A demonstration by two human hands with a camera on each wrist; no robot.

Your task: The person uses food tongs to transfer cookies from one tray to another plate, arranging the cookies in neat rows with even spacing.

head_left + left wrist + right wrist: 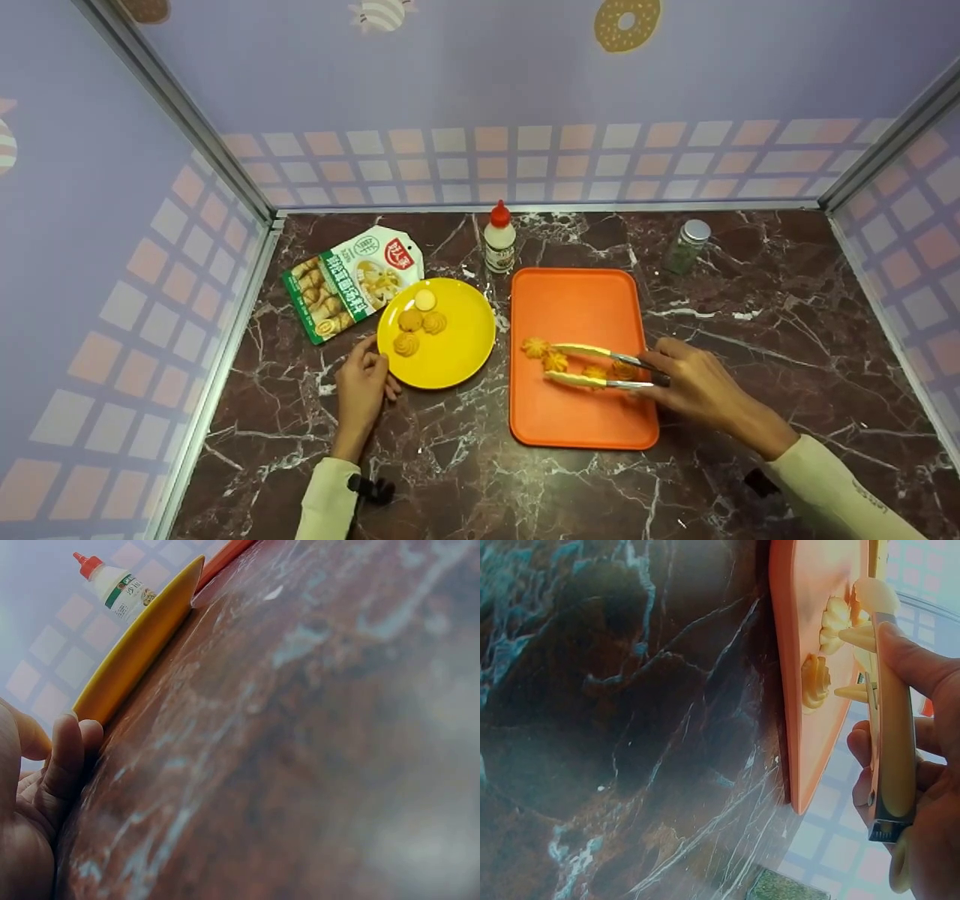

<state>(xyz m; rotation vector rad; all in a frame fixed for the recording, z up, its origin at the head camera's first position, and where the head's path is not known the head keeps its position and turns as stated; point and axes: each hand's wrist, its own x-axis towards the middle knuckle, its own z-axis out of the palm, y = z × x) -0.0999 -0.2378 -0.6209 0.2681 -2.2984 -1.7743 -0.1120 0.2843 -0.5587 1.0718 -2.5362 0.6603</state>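
My left hand (361,382) holds the lower left rim of a yellow plate (457,352), its fingertips right at the edge in the left wrist view. Several round swirled cookies (406,344) lie on the plate's left half, with one paler piece (425,300) above them. In my right hand (694,379) is a pair of tongs (626,384) with pale yellow tips, gripped near the hinged end. Their arms are spread over an orange tray (581,420). Several piped cookies (556,362) sit on the tray in a loose row, between and beside the tong tips.
A green and white food packet (345,289) lies behind the plate. Between plate and tray, farther back, stands a white squeeze bottle (499,244) with a red cap. A glass jar (686,247) of green contents stands at back right. Patterned walls (525,90) enclose the marbled table.
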